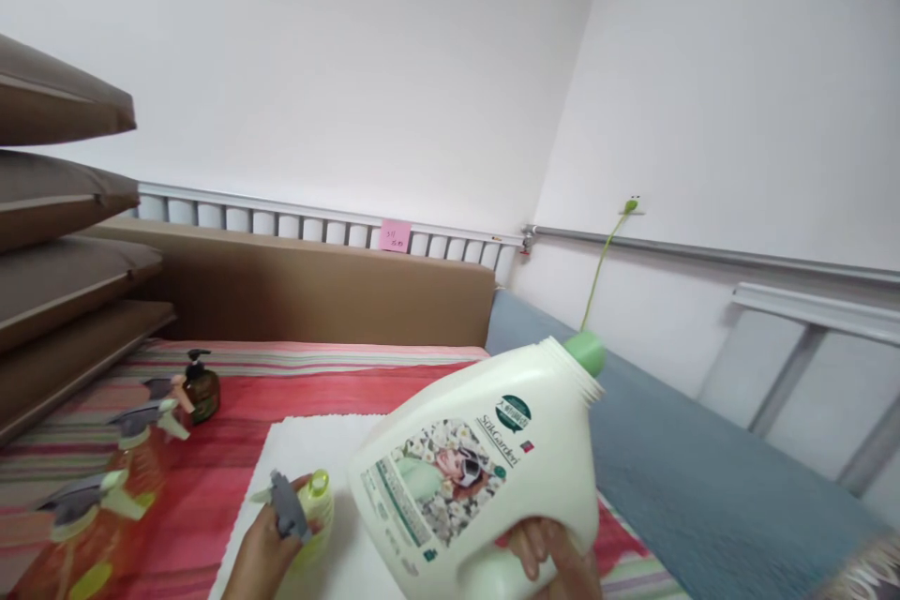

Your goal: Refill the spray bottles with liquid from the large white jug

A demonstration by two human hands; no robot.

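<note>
Nearest to me, my right hand is closed around the handle of the white jug, its fingers curled through the opening. The jug leans, its neck with the green spout pointing up and to the right, above the white sheet. I judge it heavy if it is full, but I cannot tell the level inside. Its wall looks stiff and smooth, perhaps slippery when wet, so the handle is the best place to take hold.

My left hand is half closed: it has the grey spray head between thumb and fingers, against the yellow-green bottle, whose mouth is uncovered. This bottle seems light and thin-walled; I would hold it around the body, without squeezing.

Farther to the left are spray bottles, then the dark pump bottle. Behind is the brown panel.
</note>
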